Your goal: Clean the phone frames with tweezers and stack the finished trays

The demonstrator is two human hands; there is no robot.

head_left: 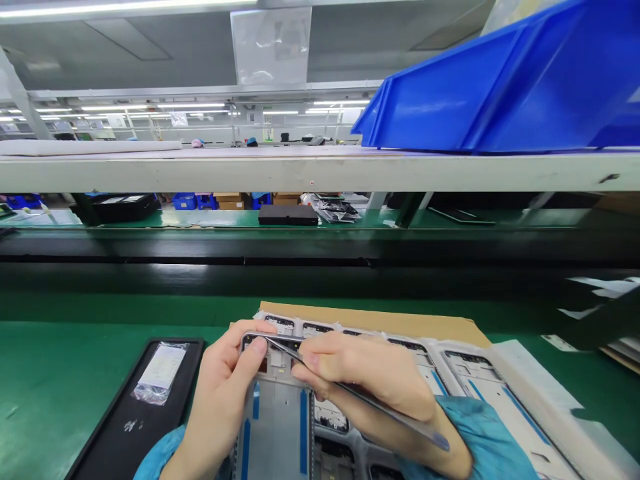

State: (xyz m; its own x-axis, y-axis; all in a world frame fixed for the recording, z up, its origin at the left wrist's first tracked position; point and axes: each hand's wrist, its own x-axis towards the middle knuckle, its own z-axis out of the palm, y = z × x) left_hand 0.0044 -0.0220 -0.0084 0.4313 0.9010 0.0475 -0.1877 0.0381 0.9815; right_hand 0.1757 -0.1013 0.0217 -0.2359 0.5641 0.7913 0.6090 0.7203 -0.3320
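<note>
A phone mid-frame [277, 430] with blue adhesive strips is tilted up over a tray of similar frames. My left hand [227, 377] is closed on its upper left corner, thumb on the front face. My right hand [370, 373] grips a pair of metal tweezers [373, 400] like a pen. Their tip points at the top left of the frame, close to my left thumb. Whether a small part sits at the tip cannot be made out. Below both hands lies the tray [435, 353] holding several phone frames.
On the left a black tray [160, 427] carries a small bagged part with a white label [163, 370]. Cardboard [370, 317] edges the frame tray's far side. Overhead runs a white shelf [250, 175] bearing a blue bin [490, 87]. A dark conveyor belt [150, 277] crosses behind the green bench.
</note>
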